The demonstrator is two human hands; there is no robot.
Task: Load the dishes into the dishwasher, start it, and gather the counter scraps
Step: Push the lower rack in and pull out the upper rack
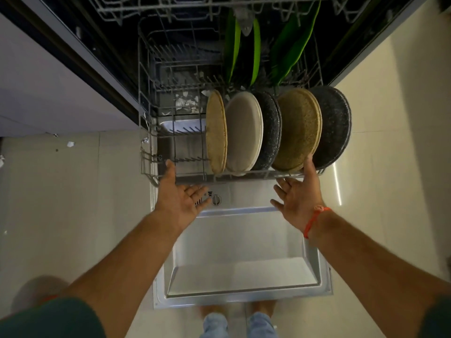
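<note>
Both hands at the lower rack's front rail, plates already loaded.

Head view: the left hand (181,195) and right hand (299,198) are released, fingers spread, thumbs touching the lower rack (146,157) directly ahead. Its long axis runs away into the dishwasher; the plates (244,131) stand on edge nearer the right hand. No readable writing.

The upper rack (219,8) is chopped off by the top edge, so can't tell what's in it. The green plates (253,50) at the lower rack's (146,132) back edge are half hidden in the dark. White bits (188,103) under the wires, too small to identify. The feet (239,311) are blurry.
</note>
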